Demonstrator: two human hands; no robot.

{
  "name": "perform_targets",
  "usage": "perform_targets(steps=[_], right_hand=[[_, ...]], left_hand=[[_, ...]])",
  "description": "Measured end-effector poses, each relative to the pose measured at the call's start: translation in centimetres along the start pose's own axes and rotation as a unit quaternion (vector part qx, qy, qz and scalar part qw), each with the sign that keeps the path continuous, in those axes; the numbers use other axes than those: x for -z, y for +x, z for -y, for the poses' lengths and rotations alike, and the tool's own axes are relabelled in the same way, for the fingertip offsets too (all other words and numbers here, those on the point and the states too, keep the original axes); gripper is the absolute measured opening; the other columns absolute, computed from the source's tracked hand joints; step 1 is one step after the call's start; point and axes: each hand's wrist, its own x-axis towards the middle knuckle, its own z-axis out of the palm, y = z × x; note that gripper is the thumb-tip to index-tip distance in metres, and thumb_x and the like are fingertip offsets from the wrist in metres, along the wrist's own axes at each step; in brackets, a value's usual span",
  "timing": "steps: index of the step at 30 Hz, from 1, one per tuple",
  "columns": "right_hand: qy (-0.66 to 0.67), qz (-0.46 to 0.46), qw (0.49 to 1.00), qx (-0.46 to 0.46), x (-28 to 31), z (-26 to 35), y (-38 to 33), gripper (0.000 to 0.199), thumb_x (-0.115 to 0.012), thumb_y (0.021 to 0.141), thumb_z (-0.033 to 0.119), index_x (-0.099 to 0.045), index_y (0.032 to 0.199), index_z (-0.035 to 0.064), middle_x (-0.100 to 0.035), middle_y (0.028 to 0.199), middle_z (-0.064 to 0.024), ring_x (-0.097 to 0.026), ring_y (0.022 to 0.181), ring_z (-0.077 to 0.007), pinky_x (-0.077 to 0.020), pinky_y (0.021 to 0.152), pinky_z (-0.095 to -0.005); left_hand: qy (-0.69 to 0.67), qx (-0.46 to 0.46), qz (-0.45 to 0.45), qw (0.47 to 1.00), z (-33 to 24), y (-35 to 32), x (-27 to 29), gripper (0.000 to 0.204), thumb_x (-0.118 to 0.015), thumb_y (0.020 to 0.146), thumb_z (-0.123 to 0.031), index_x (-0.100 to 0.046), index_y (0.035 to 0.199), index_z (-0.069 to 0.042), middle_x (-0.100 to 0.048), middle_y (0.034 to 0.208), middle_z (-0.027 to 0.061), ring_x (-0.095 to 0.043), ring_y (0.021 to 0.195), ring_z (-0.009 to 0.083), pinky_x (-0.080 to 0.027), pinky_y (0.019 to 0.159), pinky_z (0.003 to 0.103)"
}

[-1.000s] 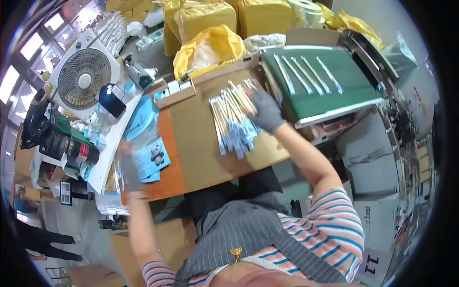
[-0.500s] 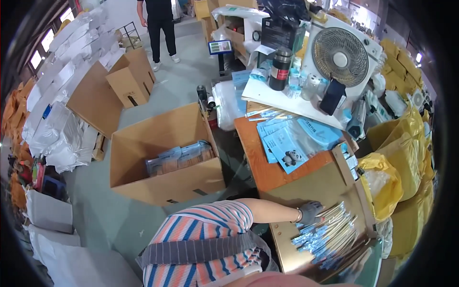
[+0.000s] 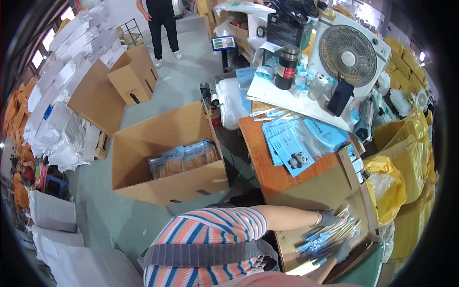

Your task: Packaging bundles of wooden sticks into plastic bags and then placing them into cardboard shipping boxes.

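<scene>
A bundle of thin wooden sticks in blue-and-clear wrappers lies in a shallow cardboard tray at the lower right. My left hand, in a grey glove, is closed on the far side of the bundle, near the bare wooden ends. On the near side, my right hand, also grey-gloved, curls against the sticks; its fingers are slightly blurred and partly hidden. Between both hands the sticks lie drawn together, roughly side by side.
Left of the table an open carton holds blue packs of sticks. Flat blue panda-printed bags lie on the orange tabletop. Beyond are a black flask and a fan. Yellow sacks stand right; a person stands far off.
My right hand has come into view at the near side of the sticks. My left hand has shifted right, and the spread sticks are now gathered into a tighter bundle.
</scene>
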Motion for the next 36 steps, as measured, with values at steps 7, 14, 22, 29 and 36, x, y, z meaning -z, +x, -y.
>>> perform_targets(steps=[7,14,22,29,36], right_hand=[[0.412,0.211,0.884,0.067,-9.4,1.6,-0.6,0.058,-0.057,0.085,0.036,-0.043,0.121,-0.0077,-0.057,0.110,-0.0191,-0.058,0.098,-0.0253,-0.0461,0.083,-0.0343],[0.605,0.116,0.756,0.222,-5.1,7.9,-6.3,0.051,-0.056,0.087,0.024,-0.041,0.125,-0.0058,-0.049,0.122,-0.0153,-0.050,0.108,-0.0249,-0.0391,0.096,-0.0370],[0.447,0.127,0.782,0.415,-1.6,6.4,-7.7,0.100,-0.078,0.065,0.041,-0.026,0.139,-0.0012,-0.039,0.135,-0.0136,-0.041,0.120,-0.0267,-0.0318,0.103,-0.0375],[0.449,0.096,0.801,0.386,-2.2,9.8,-12.8,0.115,-0.083,0.055,0.046,-0.021,0.141,0.0011,-0.042,0.133,-0.0164,-0.040,0.123,-0.0268,-0.0296,0.104,-0.0385],[0.370,0.146,0.828,0.395,-1.7,9.8,-16.5,0.090,-0.081,0.061,0.035,-0.038,0.132,0.0001,-0.047,0.125,-0.0132,-0.049,0.109,-0.0263,-0.0401,0.093,-0.0376]], left_hand=[[-0.098,0.116,0.090,0.984,-2.8,-1.8,3.2,0.080,-0.069,0.062,-0.062,-0.063,0.103,0.007,-0.065,0.098,0.0208,-0.063,0.091,0.0270,-0.046,0.080,0.034],[-0.193,-0.260,0.007,0.946,-6.6,-5.7,6.8,0.073,-0.083,0.054,-0.028,-0.049,0.114,-0.002,-0.060,0.092,0.0109,-0.057,0.091,0.0218,-0.045,0.084,0.032],[-0.100,-0.311,0.170,0.930,-6.2,-7.2,12.1,0.122,-0.086,0.048,-0.028,-0.015,0.142,0.002,-0.049,0.123,0.0140,-0.048,0.115,0.0229,-0.035,0.100,0.030],[-0.068,-0.275,0.170,0.944,-5.2,-8.2,11.3,0.072,-0.082,0.050,-0.040,-0.054,0.107,-0.005,-0.063,0.096,0.0118,-0.061,0.093,0.0247,-0.046,0.084,0.035],[-0.019,-0.315,0.201,0.927,-3.5,-10.0,11.5,0.078,-0.084,0.049,-0.040,-0.053,0.112,-0.006,-0.062,0.107,0.0122,-0.059,0.100,0.0246,-0.045,0.085,0.036]])
